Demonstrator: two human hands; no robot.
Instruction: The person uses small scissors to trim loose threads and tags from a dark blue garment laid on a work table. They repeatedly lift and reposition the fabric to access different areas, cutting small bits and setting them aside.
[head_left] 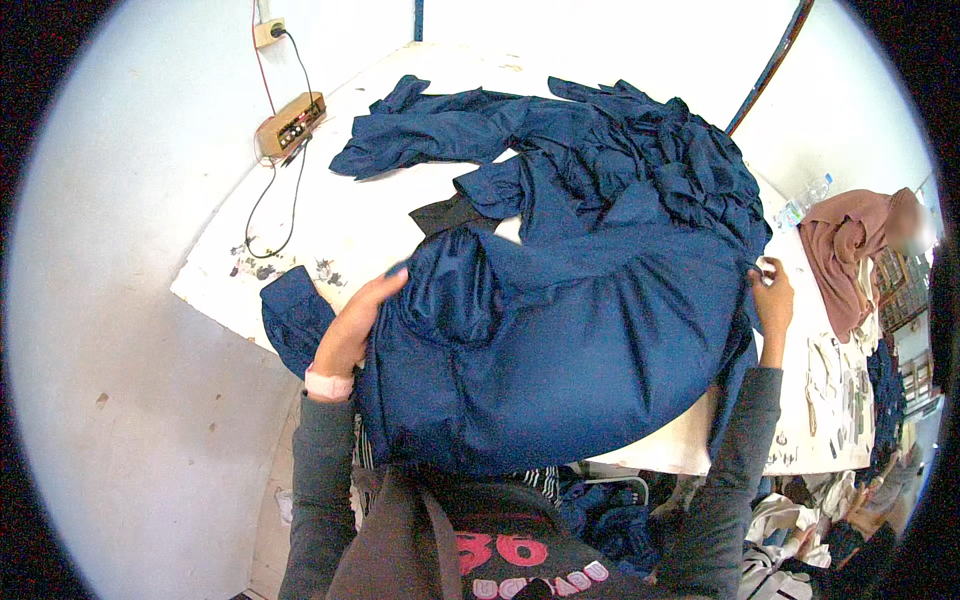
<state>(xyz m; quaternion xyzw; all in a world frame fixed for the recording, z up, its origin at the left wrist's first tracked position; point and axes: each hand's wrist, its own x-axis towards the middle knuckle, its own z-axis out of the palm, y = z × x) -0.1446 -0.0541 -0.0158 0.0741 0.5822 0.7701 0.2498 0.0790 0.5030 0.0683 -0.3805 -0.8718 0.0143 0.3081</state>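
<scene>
A large navy blue garment (590, 350) is spread between my two hands, its near part bulging over the table's front edge toward me. My left hand (350, 325) grips its left side, beside a gathered, shiny bunch of the cloth; some of its fingers are hidden by the fabric. My right hand (772, 300) is closed in a pinch on the garment's right edge. A navy sleeve end (297, 312) sticks out left of my left hand. Beyond the garment lies a crumpled heap of more navy clothing (640, 150), touching it.
The white table (225, 270) has dark stains at its left. A brown control box (292, 125) with cables stands at its far left edge, below a wall socket (268, 33). A plastic bottle (805, 200) and a person in a brown covering (845, 240) are at the right.
</scene>
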